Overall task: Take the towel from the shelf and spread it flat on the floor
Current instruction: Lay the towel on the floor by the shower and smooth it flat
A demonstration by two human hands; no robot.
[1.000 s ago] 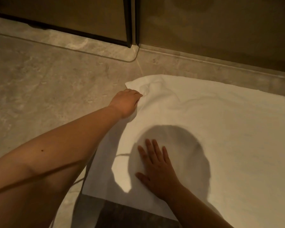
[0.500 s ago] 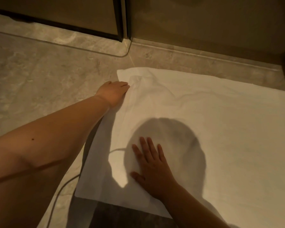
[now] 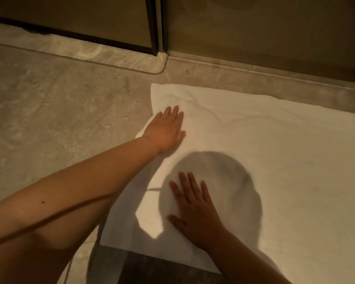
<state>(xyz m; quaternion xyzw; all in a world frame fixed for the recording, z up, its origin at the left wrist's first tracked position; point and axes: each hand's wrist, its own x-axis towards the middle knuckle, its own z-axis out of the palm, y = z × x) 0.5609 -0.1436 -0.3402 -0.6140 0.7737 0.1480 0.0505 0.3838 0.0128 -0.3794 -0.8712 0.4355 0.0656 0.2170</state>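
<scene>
- towel (image 3: pixel 285 160): white cloth lying spread on the floor (image 3: pixel 59 119), reaching from the middle of the view to the right edge; its far left corner lies near the base of the wall, and its near edge runs across the bottom centre.
- left hand (image 3: pixel 165 131): palm down, fingers (image 3: pixel 173 112) straight and close together, resting flat on the towel just inside its left edge, near the far left corner; it grips nothing. the bare forearm reaches in from the lower left.
- right hand (image 3: pixel 195 212): palm down, fingers slightly fanned, pressed flat on the towel nearer the person; it holds nothing. it lies within a rounded shadow (image 3: pixel 223 181) cast on the cloth.
- creases: soft folds run across the towel beyond the left hand, toward the far corner; the rest looks smooth.
- floor: mottled grey-beige stone surface; a darker patch (image 3: pixel 152 269) shows just below the towel's near edge.
- background: dark-framed panel (image 3: pixel 90 21) at upper left, plain wall (image 3: pixel 254 27) at upper right, meeting at a vertical strip.
- writing: none can be read on the towel or the surroundings.
</scene>
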